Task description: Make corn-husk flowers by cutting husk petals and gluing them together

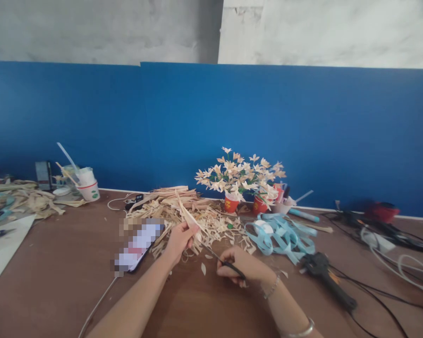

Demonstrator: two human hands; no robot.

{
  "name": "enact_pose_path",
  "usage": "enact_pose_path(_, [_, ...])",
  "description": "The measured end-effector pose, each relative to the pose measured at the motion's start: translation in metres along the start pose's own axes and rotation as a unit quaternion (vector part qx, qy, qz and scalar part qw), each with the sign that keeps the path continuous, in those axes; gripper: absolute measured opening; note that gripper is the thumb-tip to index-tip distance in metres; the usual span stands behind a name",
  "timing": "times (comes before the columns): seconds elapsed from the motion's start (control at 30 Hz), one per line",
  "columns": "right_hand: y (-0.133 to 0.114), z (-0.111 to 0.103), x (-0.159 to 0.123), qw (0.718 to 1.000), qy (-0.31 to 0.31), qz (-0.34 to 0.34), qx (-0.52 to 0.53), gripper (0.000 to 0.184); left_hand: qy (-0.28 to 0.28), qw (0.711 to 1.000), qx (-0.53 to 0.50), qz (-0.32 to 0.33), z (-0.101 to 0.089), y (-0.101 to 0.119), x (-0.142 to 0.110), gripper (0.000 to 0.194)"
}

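Note:
My left hand [180, 241] pinches a pale, dried husk strip [187, 215] that points up and away over the pile. In my right hand [238, 265] is a pair of scissors [229, 265] with dark handles, its blades pointing up and left toward the lower end of the strip. Whether the blades touch the strip I cannot tell. Beneath and behind both hands spreads a heap of cut husk pieces [218, 220]. A small leaf-shaped scrap [203, 269] lies on the brown table [197, 310] between my wrists.
Husk flowers [239, 171] stand in red paper cups [231, 204] at the back. Light blue ribbon [284, 237] lies tangled on the right, near a black glue gun [329, 279] and cables. A phone [139, 246] with a white cord sits left; farther off is a white cup [89, 190].

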State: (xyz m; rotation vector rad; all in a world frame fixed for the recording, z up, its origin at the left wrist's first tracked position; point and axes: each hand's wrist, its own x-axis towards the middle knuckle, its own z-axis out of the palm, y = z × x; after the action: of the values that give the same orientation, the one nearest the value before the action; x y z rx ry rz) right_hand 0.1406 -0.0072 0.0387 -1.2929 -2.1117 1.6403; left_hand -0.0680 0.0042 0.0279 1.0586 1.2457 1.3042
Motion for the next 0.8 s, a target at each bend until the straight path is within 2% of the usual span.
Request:
enact_pose_path(0.3, [0.0, -0.0019, 0.0007, 1.0, -0.009, -0.001, -0.005, 0.024, 0.0, 1.0, 0.011, 0.001, -0.0012, -0.0015, 0.001, 0.029])
enact_pose_path(0.63, [0.0003, -0.0022, 0.0006, 1.0, -0.002, -0.004, -0.015, 0.025, -0.025, 0.998, 0.019, 0.046, -0.0035, -0.0092, 0.0045, 0.033])
enact_pose_path(0.8, [0.0002, -0.0006, 0.0019, 1.0, 0.002, 0.005, -0.019, 0.021, -0.027, 0.999, 0.012, 0.036, -0.0035, -0.0065, 0.0036, 0.031])
